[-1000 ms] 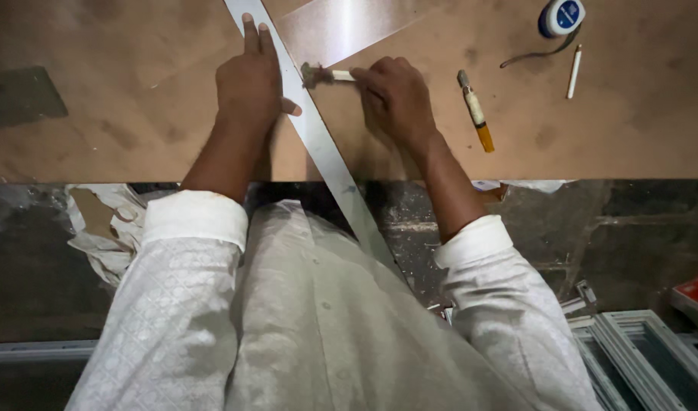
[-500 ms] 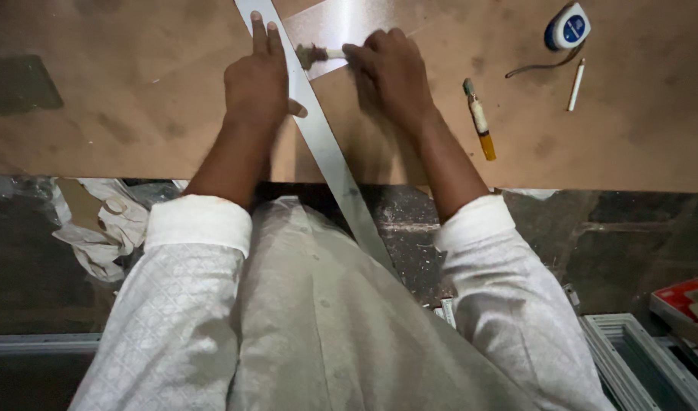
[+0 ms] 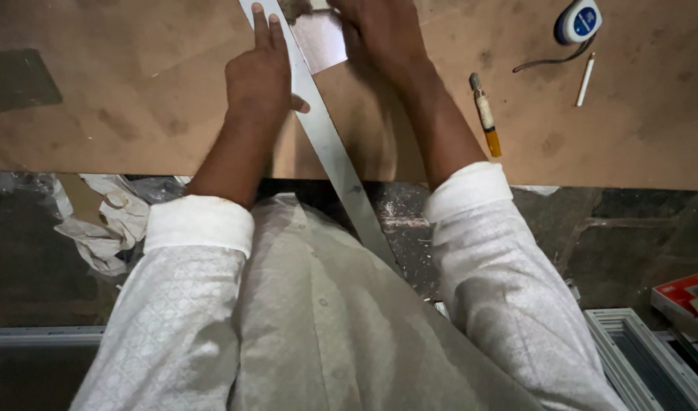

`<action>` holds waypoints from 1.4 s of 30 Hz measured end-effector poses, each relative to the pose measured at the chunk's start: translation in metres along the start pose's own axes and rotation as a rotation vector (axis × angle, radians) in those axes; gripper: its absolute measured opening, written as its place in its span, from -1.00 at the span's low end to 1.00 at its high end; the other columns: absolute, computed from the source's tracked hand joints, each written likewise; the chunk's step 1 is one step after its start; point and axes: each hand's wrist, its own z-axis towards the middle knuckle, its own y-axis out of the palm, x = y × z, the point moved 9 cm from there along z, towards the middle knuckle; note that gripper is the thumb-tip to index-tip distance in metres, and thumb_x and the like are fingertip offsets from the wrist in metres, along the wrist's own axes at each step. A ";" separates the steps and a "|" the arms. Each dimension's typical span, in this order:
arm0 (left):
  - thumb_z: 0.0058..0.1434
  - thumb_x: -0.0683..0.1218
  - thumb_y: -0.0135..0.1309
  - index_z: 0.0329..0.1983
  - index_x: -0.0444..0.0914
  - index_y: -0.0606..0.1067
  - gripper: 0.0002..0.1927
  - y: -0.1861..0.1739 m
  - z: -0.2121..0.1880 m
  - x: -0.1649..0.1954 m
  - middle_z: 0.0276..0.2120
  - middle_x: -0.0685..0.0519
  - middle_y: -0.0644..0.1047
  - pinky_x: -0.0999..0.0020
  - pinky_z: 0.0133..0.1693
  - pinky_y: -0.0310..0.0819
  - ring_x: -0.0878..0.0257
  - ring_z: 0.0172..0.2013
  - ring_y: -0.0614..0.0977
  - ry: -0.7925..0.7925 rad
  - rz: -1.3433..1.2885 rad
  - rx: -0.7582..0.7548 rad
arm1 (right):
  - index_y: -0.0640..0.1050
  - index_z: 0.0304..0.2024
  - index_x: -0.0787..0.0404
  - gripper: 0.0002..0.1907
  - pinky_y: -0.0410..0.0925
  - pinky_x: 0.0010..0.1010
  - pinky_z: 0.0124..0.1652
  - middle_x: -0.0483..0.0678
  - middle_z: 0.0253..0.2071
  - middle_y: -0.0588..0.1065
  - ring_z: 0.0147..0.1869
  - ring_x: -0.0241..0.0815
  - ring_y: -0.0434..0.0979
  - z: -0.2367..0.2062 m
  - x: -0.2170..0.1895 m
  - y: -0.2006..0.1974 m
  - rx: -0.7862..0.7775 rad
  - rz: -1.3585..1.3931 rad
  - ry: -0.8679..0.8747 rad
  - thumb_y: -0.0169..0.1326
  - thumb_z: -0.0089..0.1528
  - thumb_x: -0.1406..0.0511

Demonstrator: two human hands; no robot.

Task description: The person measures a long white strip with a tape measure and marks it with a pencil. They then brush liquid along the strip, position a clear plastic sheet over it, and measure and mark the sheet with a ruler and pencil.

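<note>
a: where is the long metal straightedge (image 3: 326, 144) lying?

b: it's lying slantwise across the brown board (image 3: 136, 114), overhanging the near edge. the left hand (image 3: 261, 76) is pressing on it, fingers flat and together.

a: and the right hand (image 3: 383, 34)?

b: it's curling over a shiny sheet (image 3: 322, 42) beside the straightedge; i cannot tell what its fingers are pinching.

Lighting: warm, moderate, from above and ahead; board (image 3: 136, 114) evenly lit. Glare: pale sheen on the sheet (image 3: 322, 42) beside the straightedge (image 3: 326, 144). Shadows: soft, falling toward the viewer under the left hand (image 3: 261, 76) and right hand (image 3: 383, 34); floor (image 3: 630, 228) below the board edge dim. Focus: centre sharp; shirt slightly soft. Blur: slight at top edge. Distortion: mild wide-angle stretch at the lower corners
</note>
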 end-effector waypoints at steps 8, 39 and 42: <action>-0.26 0.29 0.54 0.57 -0.41 -0.10 0.53 -0.001 0.000 0.001 0.53 -0.31 -0.20 0.16 -0.27 0.58 -0.06 -0.14 0.67 0.036 -0.016 0.048 | 0.66 -0.04 0.08 -0.77 0.27 -0.15 -0.16 -0.03 -0.26 0.46 -0.13 0.05 0.45 -0.049 -0.029 -0.024 -0.050 -0.107 -0.056 0.23 0.24 0.36; -0.24 0.33 0.49 0.56 -0.47 -0.08 0.51 -0.009 -0.007 0.001 0.53 -0.32 -0.10 0.04 -0.32 0.56 -0.19 -0.10 0.65 0.037 0.084 0.087 | 0.52 0.05 0.20 -0.74 0.25 -0.04 0.10 0.06 -0.03 0.51 0.11 0.12 0.39 -0.283 0.121 -0.152 0.644 -0.486 0.800 0.17 0.33 0.28; -0.27 0.34 0.50 0.56 -0.45 -0.07 0.53 -0.010 -0.006 0.002 0.52 -0.32 -0.10 0.03 -0.27 0.55 -0.21 -0.07 0.63 0.036 0.075 0.091 | 0.53 0.00 0.19 -0.73 0.24 -0.01 0.08 0.09 -0.02 0.47 0.11 0.14 0.38 -0.263 0.099 -0.143 0.516 -0.420 0.690 0.25 0.30 0.26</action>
